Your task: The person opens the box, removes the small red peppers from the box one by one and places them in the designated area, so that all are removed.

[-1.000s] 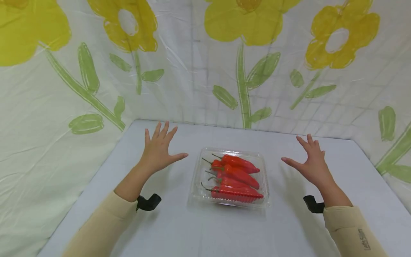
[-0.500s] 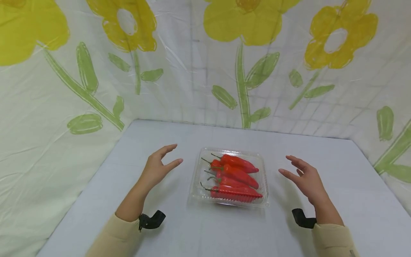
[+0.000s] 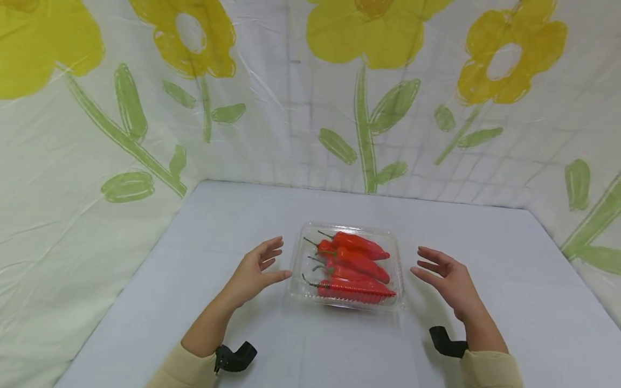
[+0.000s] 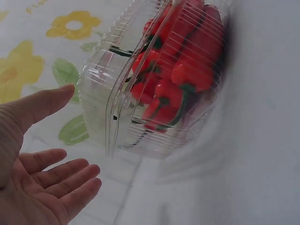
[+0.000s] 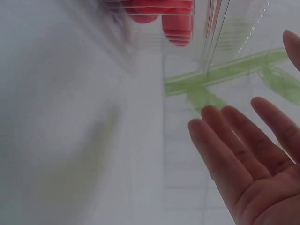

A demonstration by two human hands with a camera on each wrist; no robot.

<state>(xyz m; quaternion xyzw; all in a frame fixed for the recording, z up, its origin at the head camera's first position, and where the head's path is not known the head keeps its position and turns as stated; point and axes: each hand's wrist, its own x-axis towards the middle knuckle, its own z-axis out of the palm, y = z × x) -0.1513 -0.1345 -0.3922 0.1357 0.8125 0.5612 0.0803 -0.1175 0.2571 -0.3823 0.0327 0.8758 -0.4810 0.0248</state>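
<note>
We see the left hand (image 3: 254, 276) and right hand (image 3: 450, 279), thumbs wide of loosely curved fingers, flanking a clear plastic clamshell box (image 3: 302, 293) of red peppers (image 3: 356, 264), centred between the white worktop's (image 3: 349, 345) side edges; we've room to its far edge, before a flower-painted white curtain (image 3: 301, 134).

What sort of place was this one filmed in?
Likely a small staged recording setup rather than a working kitchen: a flower-patterned sheet hangs behind and beside a pale table, a black device sits at each wrist, and a clear box of red peppers stands mid-table.
</note>
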